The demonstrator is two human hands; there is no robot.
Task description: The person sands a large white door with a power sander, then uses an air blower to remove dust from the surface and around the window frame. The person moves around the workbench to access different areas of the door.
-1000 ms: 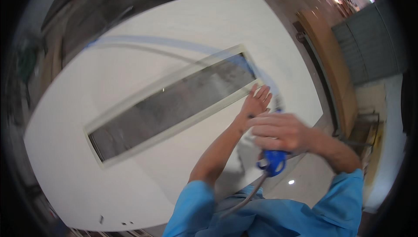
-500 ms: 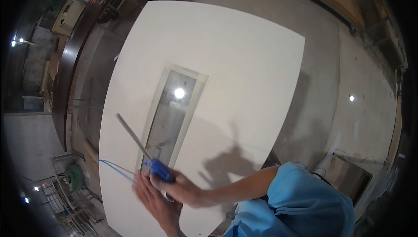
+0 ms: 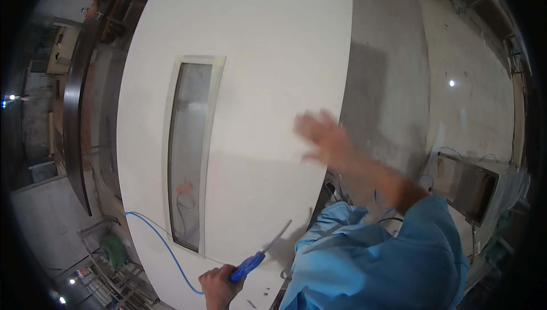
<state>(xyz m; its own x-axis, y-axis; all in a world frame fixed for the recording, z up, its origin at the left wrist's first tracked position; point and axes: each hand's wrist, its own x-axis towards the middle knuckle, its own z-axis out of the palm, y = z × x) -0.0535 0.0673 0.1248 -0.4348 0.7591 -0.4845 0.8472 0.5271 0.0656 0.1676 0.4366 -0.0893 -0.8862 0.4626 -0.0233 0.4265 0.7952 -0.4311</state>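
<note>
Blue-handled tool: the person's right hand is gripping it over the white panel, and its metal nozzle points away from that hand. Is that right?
Not quite: the head view shows the left hand gripping the blue-handled tool over the white panel, its metal nozzle pointing away from that hand.

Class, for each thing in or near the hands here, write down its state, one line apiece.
Left hand, closed around the blue air gun.
Blue air gun, gripped, nozzle toward upper right; airflow cannot be told.
Right hand, open, empty, blurred.
Blue hose, slack, curving over the white panel.
White panel, lying flat.
Window pane, set in the panel, reflective.
</note>
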